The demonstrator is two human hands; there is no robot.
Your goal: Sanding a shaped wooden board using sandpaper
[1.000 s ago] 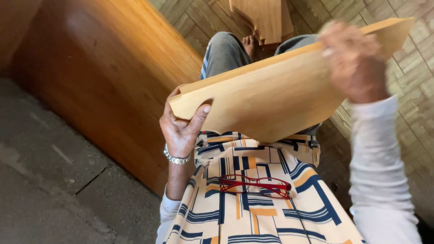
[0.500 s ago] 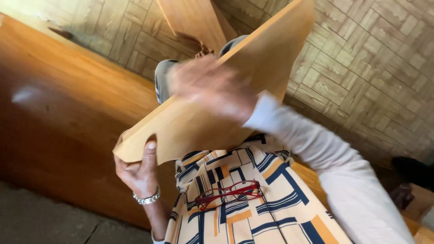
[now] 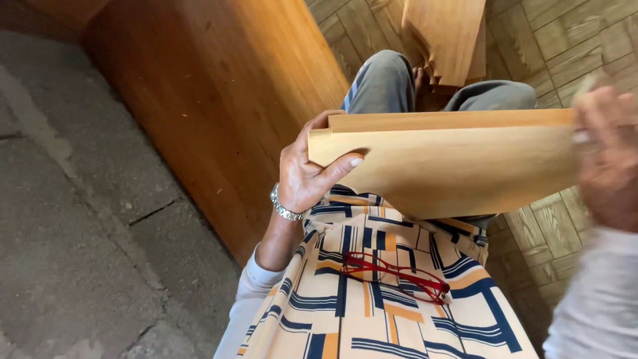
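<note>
I hold a light wooden panel (image 3: 452, 163) with a curved lower edge flat over my lap. My left hand (image 3: 307, 169) grips its left end, thumb on top and fingers underneath; a metal bracelet sits on that wrist. My right hand (image 3: 608, 156), blurred by motion, is at the panel's right end and presses something small and pale against the surface; what it is cannot be made out. Red glasses (image 3: 395, 269) hang on my patterned shirt below the panel.
A long brown wooden bench (image 3: 219, 100) runs along my left side. Beyond it lies grey concrete floor (image 3: 66, 219). A stack of similar wooden pieces (image 3: 448, 36) rests by my feet on the parquet floor (image 3: 571, 40).
The view swung back to the left and the panel went from steeply tilted to level. My right hand slid from the panel's middle out to its right end. The left grip stayed.
</note>
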